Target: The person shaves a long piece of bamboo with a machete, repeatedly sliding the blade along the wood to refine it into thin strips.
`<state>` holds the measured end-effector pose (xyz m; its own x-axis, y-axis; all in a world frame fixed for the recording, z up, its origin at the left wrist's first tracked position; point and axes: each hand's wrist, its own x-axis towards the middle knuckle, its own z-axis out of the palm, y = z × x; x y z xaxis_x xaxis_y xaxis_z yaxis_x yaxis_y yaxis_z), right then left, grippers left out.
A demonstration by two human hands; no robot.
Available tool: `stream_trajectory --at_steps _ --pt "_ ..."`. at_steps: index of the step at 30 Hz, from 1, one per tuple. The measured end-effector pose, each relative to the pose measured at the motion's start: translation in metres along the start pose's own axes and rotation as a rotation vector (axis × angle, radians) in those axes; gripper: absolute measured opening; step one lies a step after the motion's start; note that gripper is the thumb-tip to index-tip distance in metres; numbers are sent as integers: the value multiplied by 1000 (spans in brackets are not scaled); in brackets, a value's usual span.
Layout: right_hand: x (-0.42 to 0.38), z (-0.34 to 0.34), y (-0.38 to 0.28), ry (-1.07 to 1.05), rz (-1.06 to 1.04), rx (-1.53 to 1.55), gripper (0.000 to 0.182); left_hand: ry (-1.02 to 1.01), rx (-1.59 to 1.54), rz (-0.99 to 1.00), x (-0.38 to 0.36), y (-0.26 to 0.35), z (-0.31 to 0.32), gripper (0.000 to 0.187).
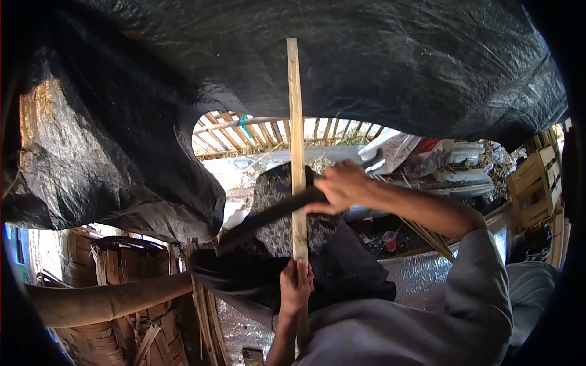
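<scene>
A long pale strip of wood or bamboo (295, 122) stands lengthwise in front of my body. My left hand (295, 285) is wrapped round its lower part. Above it, my right hand (342, 188) grips one end of a long dark blade-like tool (262, 221). The tool slants down to the left and crosses the strip at about its middle. Behind the strip lies a dark patterned cloth (274, 210), over dark fabric at my lap.
A black plastic sheet (378, 67) hangs overhead and at the left. Woven baskets (134, 268) and a thick bamboo pole (110, 302) are at lower left. A red cup (389, 240), slatted crate (536, 180) and bamboo fence (244, 131) lie beyond. A phone (253, 355) is at the bottom.
</scene>
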<state>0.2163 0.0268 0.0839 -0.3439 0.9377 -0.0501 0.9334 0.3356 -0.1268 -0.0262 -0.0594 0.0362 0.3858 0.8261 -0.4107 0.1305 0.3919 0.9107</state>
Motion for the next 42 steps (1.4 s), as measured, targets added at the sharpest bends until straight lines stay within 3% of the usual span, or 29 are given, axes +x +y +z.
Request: stream_trajectory --at_steps 1,2,6,7,8,10,14,16,18,20,21,22,25,26,28,29,30,32,33,34,36,38,40,41,42 --pt "2 14 6 240 -11 -5 72 -1 -31 -21 4 4 1 37" --pt "4 21 3 288 60 89 71 -4 -61 -29 9 9 2 38" --pt "0 13 -14 61 123 235 74 -10 -88 -80 5 9 0 33" --pt "-5 14 -18 139 46 107 75 -10 -79 -67 6 11 0 33" --pt "-7 10 -18 75 -24 58 75 -9 -75 -52 4 13 2 33" --pt "-3 9 -7 36 8 -3 75 -11 -62 -56 -1 11 2 33" --pt "2 29 -2 276 112 76 75 9 -82 1 5 7 5 35" --pt "-5 21 -15 19 156 232 76 0 -49 -18 4 5 3 35" --pt "-14 16 -24 133 -54 -27 72 3 -73 -49 3 7 3 35" --pt "-13 11 -10 53 38 -10 73 -8 -87 -20 1 6 4 35" --pt "-4 11 5 95 139 29 73 -9 -80 -12 0 8 4 34" --pt "1 18 11 386 107 -1 73 -10 -78 -11 -1 8 4 34" --pt "-13 12 -9 37 128 278 74 -34 -107 -40 4 12 5 34" --pt "-19 19 -10 154 -9 15 72 -39 -102 -30 2 10 5 34" --pt "-17 17 2 209 -37 -4 72 -46 -102 -21 3 10 5 34" --pt "-7 12 13 122 93 -19 71 -36 -94 -22 2 12 6 34" --pt "3 11 20 220 199 95 70 -25 -83 -22 0 12 5 34" --pt "1 13 10 86 202 409 69 -29 -77 -46 -3 14 3 34" --pt "-4 13 1 -24 186 271 69 -37 -75 -61 1 16 4 34" --pt "-7 18 0 103 6 31 69 -41 -75 -60 1 16 5 34" --pt "-3 15 10 124 -29 9 69 -50 -89 -11 -1 14 4 34" --pt "14 12 29 90 218 159 69 -39 -94 -32 -1 17 5 34" --pt "14 16 16 110 232 433 69 -38 -94 -38 -1 16 2 34" --pt "11 18 9 -10 190 353 70 -46 -103 -37 0 11 0 33" --pt "4 13 2 41 69 144 70 -50 -112 -46 -1 10 -1 33"
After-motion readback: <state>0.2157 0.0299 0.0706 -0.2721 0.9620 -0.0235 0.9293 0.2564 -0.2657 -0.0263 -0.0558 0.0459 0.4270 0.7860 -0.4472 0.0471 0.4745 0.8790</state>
